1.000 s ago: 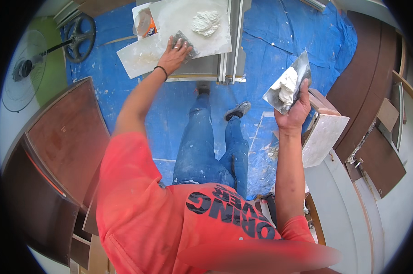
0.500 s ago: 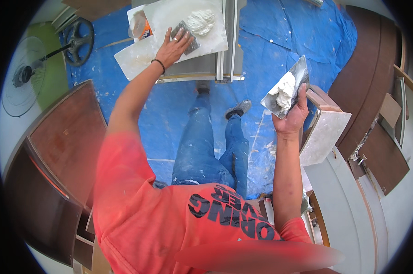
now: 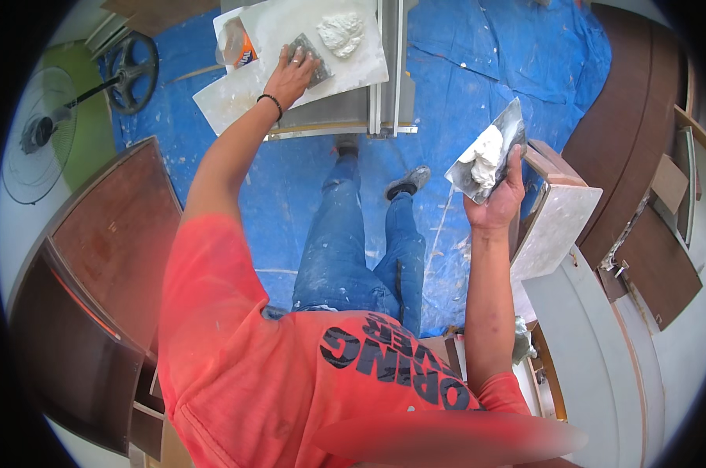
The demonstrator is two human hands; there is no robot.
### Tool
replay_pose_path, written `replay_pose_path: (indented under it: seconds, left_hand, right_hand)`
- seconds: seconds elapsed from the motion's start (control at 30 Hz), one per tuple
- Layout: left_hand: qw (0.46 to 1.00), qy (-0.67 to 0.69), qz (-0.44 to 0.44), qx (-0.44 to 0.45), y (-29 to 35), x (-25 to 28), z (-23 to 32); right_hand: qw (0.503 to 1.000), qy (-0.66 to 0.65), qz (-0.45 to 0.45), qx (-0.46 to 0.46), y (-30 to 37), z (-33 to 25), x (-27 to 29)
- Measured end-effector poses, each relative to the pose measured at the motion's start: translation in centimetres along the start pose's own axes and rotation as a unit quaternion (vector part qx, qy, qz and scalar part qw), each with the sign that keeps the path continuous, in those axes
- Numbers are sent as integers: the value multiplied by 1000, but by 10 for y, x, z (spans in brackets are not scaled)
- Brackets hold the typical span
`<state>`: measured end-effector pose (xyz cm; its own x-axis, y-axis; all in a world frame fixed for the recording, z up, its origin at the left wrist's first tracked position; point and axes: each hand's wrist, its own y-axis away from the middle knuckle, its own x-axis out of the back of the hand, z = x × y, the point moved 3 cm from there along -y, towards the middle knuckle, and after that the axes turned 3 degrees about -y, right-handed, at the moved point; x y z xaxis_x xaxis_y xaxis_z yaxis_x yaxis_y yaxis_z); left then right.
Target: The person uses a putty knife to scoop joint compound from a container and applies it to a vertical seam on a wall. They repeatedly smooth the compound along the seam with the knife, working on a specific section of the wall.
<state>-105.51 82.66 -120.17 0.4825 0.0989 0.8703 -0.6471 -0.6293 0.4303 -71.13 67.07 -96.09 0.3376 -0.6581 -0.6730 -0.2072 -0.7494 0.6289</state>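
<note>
White putty point(image 3: 485, 157) sits on a metal scraper point(image 3: 513, 129), 2 o'clock; right hand point(image 3: 496, 204) clasps its near edge, likely steadying the load. Left hand point(image 3: 290, 76), 11 o'clock: fingers spread over grey scraper point(image 3: 321, 73), probably bracing it on pale board point(image 3: 279, 23); thumb grip unclear.

Stretches the left arm point(image 3: 228, 168) forward, holding the left hand point(image 3: 292, 72) palm down, fingers slightly spread, by the white board's point(image 3: 361, 69) near edge. Extends the right forearm point(image 3: 491, 304), turning the right hand point(image 3: 497, 199) palm up with thumb outermost.
</note>
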Motion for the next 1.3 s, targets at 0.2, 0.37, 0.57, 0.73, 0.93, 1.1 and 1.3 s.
replay_pose_path:
  seconds: [0.2,0.37,0.57,0.73,0.93,1.1,1.3]
  left_hand:
    - [1000,-11,-24,-7,33,-7,-5]
    - [998,30,-46,25,64,10,-18]
    - [855,455,214,129,118,99,-36]
    - [536,751,310,229,173,185,-34]
    - [534,720,415,156,223,345,-21]
    - [592,569,563,-94,221,434,-1]
    - [681,495,501,-200,221,470,13]
  right_hand:
    - [1000,0,-17,-13,2,0,-6]
    - [1000,10,-7,-12,7,4,-14]
    - [998,22,-29,-45,6,20,-23]
    - [995,40,-68,-61,7,33,-72]
    - [988,30,-112,-99,40,44,-153]
    - [976,-57,-154,-143,95,31,-208]
    - [981,-77,-169,-54,154,-27,-205]
